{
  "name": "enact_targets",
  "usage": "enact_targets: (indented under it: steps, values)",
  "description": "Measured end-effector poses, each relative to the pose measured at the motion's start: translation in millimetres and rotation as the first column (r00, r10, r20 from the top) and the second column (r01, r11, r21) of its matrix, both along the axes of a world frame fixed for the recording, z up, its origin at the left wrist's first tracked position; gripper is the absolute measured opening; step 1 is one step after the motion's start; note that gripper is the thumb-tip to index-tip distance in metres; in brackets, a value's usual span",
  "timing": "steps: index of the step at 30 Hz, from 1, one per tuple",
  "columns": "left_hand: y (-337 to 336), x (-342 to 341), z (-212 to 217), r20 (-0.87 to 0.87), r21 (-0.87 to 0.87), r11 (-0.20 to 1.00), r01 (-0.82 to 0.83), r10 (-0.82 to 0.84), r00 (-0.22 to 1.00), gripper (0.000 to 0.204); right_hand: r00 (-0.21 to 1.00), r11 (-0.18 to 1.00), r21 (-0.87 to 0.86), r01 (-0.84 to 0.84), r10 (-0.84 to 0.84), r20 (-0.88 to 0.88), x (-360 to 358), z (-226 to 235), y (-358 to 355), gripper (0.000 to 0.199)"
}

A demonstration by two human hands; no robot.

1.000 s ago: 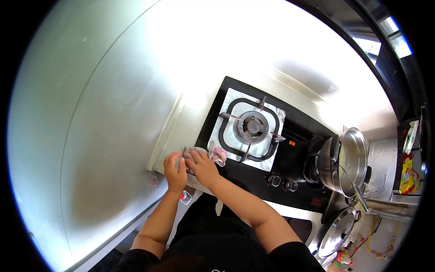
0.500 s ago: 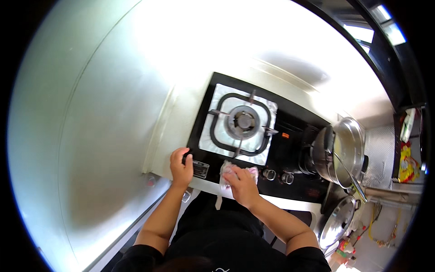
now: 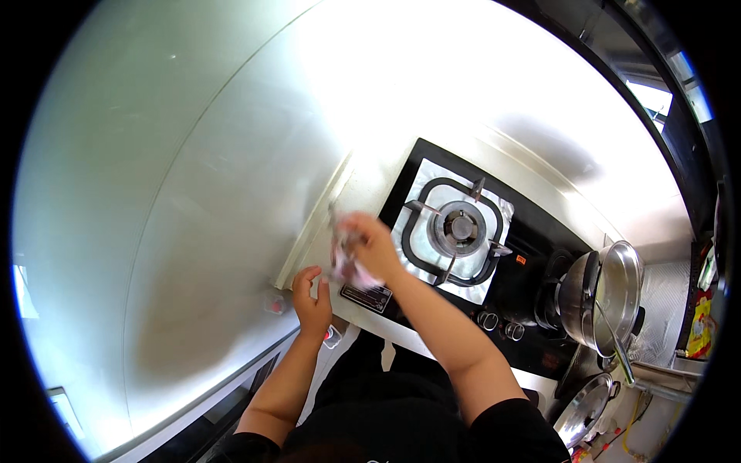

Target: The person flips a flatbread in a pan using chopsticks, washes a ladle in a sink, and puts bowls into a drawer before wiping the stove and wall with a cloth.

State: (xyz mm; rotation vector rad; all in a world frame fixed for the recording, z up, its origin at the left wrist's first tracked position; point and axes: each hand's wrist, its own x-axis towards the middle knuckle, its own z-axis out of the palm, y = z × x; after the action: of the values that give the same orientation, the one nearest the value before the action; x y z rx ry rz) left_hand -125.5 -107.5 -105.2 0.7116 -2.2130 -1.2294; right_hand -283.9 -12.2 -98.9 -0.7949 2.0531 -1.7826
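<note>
My right hand (image 3: 372, 245) is closed on a pinkish-white cloth (image 3: 357, 272), over the pale counter strip (image 3: 370, 178) at the left edge of the black gas stove (image 3: 407, 165). Motion blurs the cloth and the fingertips. My left hand (image 3: 312, 305) is open at the counter's front left corner, thumb and fingers apart, with nothing in it. To the right of my right hand lies the stove's burner (image 3: 461, 226), ringed by a square black pan support (image 3: 409, 238) over a silvery foil liner (image 3: 423, 179).
A steel pot (image 3: 577, 297) stands on the right side of the stove, a long-handled utensil (image 3: 614, 339) leaning in it. Two knobs (image 3: 500, 326) sit at the stove's front. Beyond the pot is a round lid (image 3: 587, 405). A pale wall panel (image 3: 208, 231) rises on the left.
My right hand has carried the cloth from the stove's front edge leftward and away from me to the side counter. The whole view has shifted, with the stove now farther right.
</note>
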Motion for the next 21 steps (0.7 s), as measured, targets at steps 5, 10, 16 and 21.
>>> enact_targets:
  steps: [5, 10, 16, 21]
  values:
    - [1.9, 0.2, 1.8, -0.021, -0.026, 0.999, 0.032, -0.032, 0.999, 0.021, 0.839, 0.721, 0.490, 0.490, -0.237, -0.490, -95.2, 13.9, -22.3, 0.048]
    - [9.9, -13.3, 3.3, -0.024, -0.098, 0.990, 0.097, -0.100, 0.995, 0.023, 0.926, 0.620, 0.725, 0.300, -0.006, -0.377, -111.5, -4.4, -53.3, 0.055]
    - [4.2, -42.0, -2.8, -0.075, -0.130, 0.989, 0.064, -0.074, 0.994, 0.022, 0.738, 0.564, 0.713, 0.416, 0.247, -0.627, -54.0, -58.0, -69.3, 0.040]
    - [6.1, -96.7, 20.6, -0.293, -0.141, 0.990, -0.009, -0.033, 0.956, 0.022, 0.994, 0.843, 0.532, 0.074, -0.020, -0.106, -80.6, 4.4, -47.1, 0.046]
